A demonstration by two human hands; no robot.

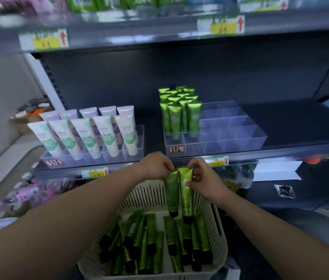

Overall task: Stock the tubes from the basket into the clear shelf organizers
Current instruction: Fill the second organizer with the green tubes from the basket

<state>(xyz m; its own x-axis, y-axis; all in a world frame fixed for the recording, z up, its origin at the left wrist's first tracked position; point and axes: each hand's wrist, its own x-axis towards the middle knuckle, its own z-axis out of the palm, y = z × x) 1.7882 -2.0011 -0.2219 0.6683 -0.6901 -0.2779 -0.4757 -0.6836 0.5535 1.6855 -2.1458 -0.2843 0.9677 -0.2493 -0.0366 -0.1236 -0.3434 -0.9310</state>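
Dark shop shelving (119, 77) is faced, and just before it two green tubes (186, 197) are held cap-down by their crimped ends, one pinched by the left hand (155, 166), one by the right hand (202, 178), over the white basket (218, 229) of loose tubes (149, 239), below the part-filled clear organizer (230, 134).

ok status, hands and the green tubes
Left hand pinching one green tube, right hand gripping second tube, caps down over the basket. Right slots of clear organizer free. Path unobstructed.

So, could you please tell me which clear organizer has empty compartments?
The right organizer, green tubes only at its left; the left organizer holds white tubes.
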